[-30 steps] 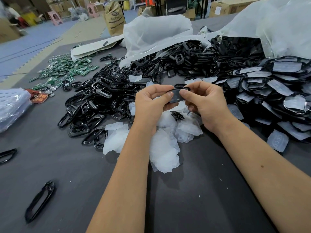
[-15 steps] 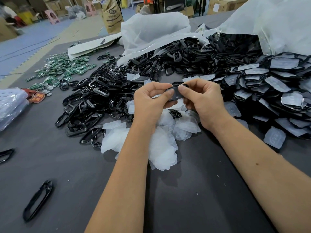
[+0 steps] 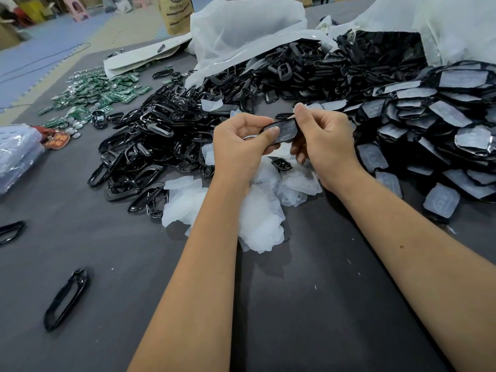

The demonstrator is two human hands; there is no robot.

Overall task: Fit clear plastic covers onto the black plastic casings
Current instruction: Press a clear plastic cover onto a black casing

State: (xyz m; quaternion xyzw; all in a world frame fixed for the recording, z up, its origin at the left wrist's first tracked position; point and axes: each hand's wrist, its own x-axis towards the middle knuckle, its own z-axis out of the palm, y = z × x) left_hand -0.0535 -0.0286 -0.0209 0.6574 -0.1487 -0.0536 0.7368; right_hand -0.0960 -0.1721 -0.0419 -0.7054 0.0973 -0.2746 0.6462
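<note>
**Cover seating on casing: mid-frame, both hands engaged**

Since the earlier frames the black casing (image 3: 281, 131) has tilted so its broad face turns toward the camera, and the clear cover (image 3: 285, 129) now shows on that face. Both hands hold the part above the surface (image 3: 308, 304), just above centre of frame.

Left hand (image 3: 241, 146): grip pinching the casing's left end, thumb on the front face, remaining fingers curled behind.
Right hand (image 3: 326, 142): grip pinching the casing's right end, thumb and forefinger at its upper corner, other fingers curled below.

Directly beneath the hands lies a heap of loose clear covers (image 3: 257, 216). Pile of bare black casings (image 3: 150, 146) sits left of centre. Stack of casings with covers fitted (image 3: 442, 124) occupies the right edge. Green circuit boards (image 3: 94, 95) are scattered at upper left. One single casing (image 3: 65, 299) lies apart at lower left. White plastic bags (image 3: 247, 30) are across the top.
</note>
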